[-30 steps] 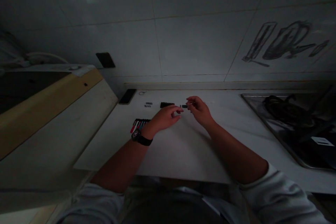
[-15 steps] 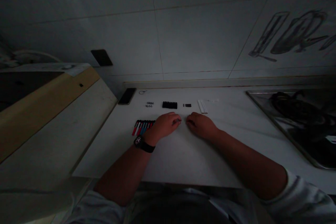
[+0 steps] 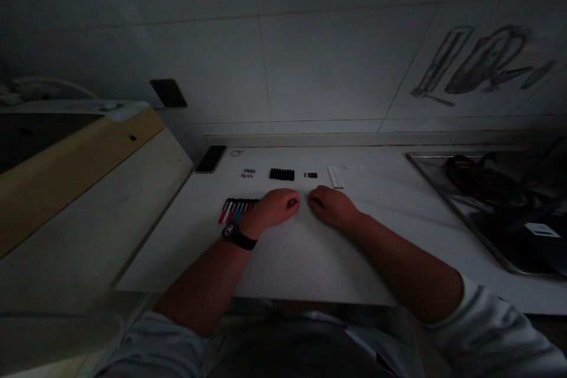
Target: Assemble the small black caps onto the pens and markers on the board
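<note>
My left hand (image 3: 278,207) and my right hand (image 3: 330,205) rest side by side on the white counter (image 3: 310,248), fingers curled under, knuckles almost touching. Whether either holds anything is hidden. A black watch (image 3: 237,235) is on my left wrist. Just left of my left hand lies a row of red, blue and white pen-like parts (image 3: 237,209). Beyond my hands sit small screws (image 3: 248,173), a black ribbed block (image 3: 282,174), a small dark piece (image 3: 310,175) and white strips (image 3: 335,177).
A dark phone (image 3: 211,159) lies at the counter's back left corner. A sink (image 3: 496,201) with dark cables is at the right. A wooden-edged cabinet (image 3: 75,159) stands at the left. A tiled wall rises behind the counter.
Both hands pulled back from the small dark piece near the wall and settled onto the counter with fingers curled. The small dark piece and white strips now lie uncovered.
</note>
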The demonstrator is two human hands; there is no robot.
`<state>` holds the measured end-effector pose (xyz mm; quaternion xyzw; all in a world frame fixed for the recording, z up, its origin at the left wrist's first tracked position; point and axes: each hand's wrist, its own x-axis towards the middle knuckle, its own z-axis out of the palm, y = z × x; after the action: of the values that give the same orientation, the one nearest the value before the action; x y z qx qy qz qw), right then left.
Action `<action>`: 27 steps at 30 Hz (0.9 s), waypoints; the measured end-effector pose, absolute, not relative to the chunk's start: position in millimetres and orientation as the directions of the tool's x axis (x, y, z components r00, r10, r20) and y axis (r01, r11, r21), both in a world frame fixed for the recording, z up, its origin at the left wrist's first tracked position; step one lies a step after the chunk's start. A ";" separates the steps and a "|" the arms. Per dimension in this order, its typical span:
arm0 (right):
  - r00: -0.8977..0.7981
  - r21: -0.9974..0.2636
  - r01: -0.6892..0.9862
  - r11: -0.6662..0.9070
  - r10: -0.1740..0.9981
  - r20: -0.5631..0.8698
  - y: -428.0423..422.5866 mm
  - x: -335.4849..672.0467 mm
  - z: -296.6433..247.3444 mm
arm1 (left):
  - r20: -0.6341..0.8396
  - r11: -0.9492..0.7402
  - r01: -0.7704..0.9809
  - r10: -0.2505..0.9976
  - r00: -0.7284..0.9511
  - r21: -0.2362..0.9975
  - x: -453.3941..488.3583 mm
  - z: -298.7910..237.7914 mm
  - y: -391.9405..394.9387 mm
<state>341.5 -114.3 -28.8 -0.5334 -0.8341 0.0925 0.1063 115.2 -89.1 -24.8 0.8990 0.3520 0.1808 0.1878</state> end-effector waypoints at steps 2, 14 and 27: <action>-0.405 -0.266 0.872 0.412 0.910 0.081 -113.1 341.7 -31.0 | 0.189 -0.688 0.561 0.694 0.695 0.460 115.1 -26.1 -89.3; -0.400 -0.268 0.873 0.407 0.913 0.084 -113.8 341.1 -30.0 | 0.172 -0.692 0.568 0.689 0.704 0.446 111.9 -28.1 -85.9; -0.392 -0.255 0.886 0.388 0.919 0.036 -115.9 337.7 -22.3 | 0.182 -0.715 0.541 0.662 0.727 0.443 112.2 -29.4 -86.5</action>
<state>337.7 -115.9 -22.3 -0.5447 -0.8285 0.0973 0.0860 112.2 -86.5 -29.4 0.9111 0.3300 0.1660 0.1830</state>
